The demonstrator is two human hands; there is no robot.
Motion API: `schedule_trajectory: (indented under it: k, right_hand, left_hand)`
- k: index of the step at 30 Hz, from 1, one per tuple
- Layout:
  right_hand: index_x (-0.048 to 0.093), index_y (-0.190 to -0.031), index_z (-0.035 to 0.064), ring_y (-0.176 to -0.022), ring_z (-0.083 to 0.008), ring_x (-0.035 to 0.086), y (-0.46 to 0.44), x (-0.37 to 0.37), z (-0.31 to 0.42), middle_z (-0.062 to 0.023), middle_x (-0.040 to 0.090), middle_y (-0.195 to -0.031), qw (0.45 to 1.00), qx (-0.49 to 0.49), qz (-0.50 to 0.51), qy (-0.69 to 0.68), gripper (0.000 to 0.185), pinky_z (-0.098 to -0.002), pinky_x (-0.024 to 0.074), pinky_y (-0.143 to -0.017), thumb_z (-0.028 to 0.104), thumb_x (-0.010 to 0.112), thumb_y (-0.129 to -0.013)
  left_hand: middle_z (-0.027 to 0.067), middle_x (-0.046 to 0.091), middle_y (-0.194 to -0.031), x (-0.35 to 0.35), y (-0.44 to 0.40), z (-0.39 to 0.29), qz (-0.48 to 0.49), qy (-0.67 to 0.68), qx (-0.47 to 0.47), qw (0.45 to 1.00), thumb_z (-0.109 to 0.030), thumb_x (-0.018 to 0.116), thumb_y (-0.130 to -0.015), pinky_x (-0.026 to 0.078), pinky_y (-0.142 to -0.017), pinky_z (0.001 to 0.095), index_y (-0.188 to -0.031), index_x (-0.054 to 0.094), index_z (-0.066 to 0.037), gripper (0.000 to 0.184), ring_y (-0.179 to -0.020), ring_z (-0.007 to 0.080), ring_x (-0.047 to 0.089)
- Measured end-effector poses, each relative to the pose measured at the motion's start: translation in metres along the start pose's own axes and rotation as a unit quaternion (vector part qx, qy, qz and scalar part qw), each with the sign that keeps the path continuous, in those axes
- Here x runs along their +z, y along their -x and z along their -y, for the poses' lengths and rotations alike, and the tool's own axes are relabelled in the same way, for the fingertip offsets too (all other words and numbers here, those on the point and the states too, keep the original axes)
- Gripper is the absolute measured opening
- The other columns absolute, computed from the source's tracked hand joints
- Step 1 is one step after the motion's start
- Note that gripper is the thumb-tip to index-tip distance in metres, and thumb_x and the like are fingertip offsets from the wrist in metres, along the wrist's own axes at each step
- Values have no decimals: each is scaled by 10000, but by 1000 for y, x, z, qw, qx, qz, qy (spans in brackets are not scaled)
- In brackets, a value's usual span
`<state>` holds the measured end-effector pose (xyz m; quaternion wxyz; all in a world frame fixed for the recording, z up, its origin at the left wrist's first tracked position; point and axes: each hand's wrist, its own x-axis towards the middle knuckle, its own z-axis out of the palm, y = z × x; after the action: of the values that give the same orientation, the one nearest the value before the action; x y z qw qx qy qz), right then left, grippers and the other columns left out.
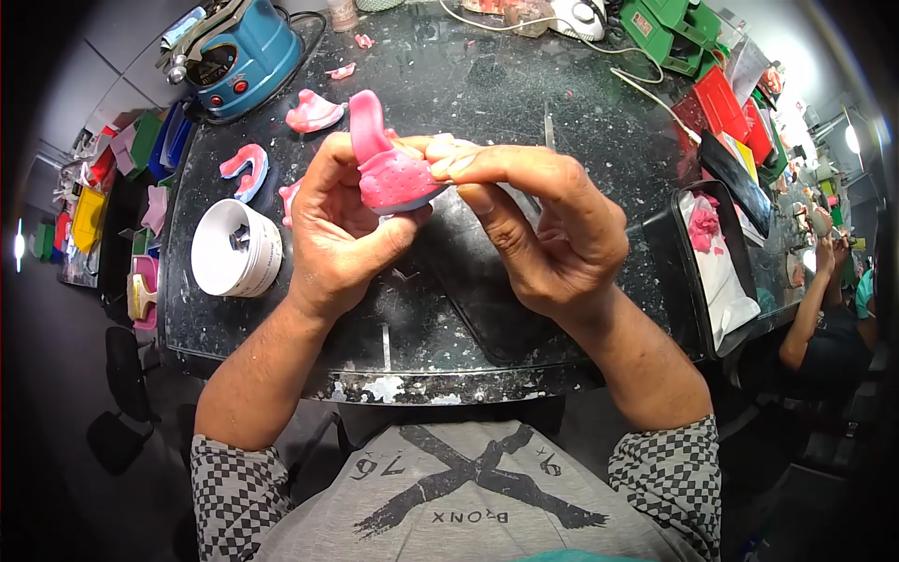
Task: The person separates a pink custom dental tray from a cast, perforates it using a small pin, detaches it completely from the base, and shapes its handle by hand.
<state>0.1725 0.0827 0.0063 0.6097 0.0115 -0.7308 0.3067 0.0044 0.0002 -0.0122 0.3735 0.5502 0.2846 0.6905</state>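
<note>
A pink perforated tray with an upright looped handle (398, 181) is held above the table. My left hand (342, 225) wraps round its left side, thumb below it. At its right edge, the thumb and forefinger of my right hand (552, 225) are pinched together; what lies between those fingertips, if anything, is too small to make out. A bluish-grey layer shows along the tray's underside. Left of my left hand, a pink and blue U-shaped piece (245, 171) and a pink piece (315, 111) lie on the dark table (449, 84).
A white tub (237, 248) stands at the left, a blue machine (239, 66) behind it. Green bins (670, 33) stand at the back right. A black tray (693, 272) with white paper lies at the right. Another person's arm (813, 304) shows at the far right.
</note>
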Motion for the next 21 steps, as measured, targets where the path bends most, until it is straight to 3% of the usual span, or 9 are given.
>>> schedule_trajectory:
  k: [5,7,11,12,13,19,21]
  right_hand:
    - [690,-1035,12,-878,-239,739,-3,-4,3,-111,727,-935,1000,-4,16,22,198,-338,589,-798,-5,746,-846]
    - [692,-1036,17,-900,-240,738,-3,-7,4,-116,728,-951,994,-31,56,93,198,-337,590,-803,-7,745,-846]
    - [692,-1044,20,-929,-242,734,-1,-6,0,-126,727,-979,991,-57,70,100,195,-336,589,-798,-13,734,-856]
    - [688,-1047,16,-934,-240,732,0,-4,1,-128,726,-985,998,-24,35,43,192,-334,588,-797,-14,729,-862]
    - [685,-1051,12,-938,-239,730,1,-3,2,-130,725,-990,1000,9,-2,-14,189,-331,586,-795,-15,723,-867]
    - [671,-1046,-9,-881,-222,726,2,0,4,-121,721,-958,999,28,-13,-25,186,-312,579,-782,-18,726,-869]
    - [671,-1044,-11,-875,-220,725,1,1,5,-120,721,-956,999,26,-11,-29,186,-309,579,-777,-18,728,-867]
  left_hand:
    - [170,600,-1300,-3,2,1,0,0,-12,1000,53,686,-795,504,-966,328,-1211,497,-28,464,-1147,192,607]
    - [169,598,-1299,-1,2,2,-1,-14,-7,1000,53,687,-794,506,-958,327,-1203,498,-28,458,-1151,191,605]
    - [174,599,-1290,-4,3,5,-18,-37,-13,999,70,666,-793,503,-953,322,-1204,491,-32,458,-1167,197,596]
    - [174,599,-1290,-3,1,4,-15,-36,-15,999,70,666,-793,503,-953,322,-1204,491,-32,458,-1167,197,596]
    - [177,600,-1284,-1,-2,1,6,-24,2,1000,82,649,-789,493,-970,332,-1210,485,-37,467,-1172,210,597]
    - [204,598,-1264,-2,-4,4,20,1,45,999,116,576,-712,427,-1083,417,-1200,473,-40,523,-1260,297,555]
    - [213,582,-1279,-4,-5,1,45,-60,62,995,114,570,-681,405,-1107,445,-1170,482,-36,519,-1290,318,530]
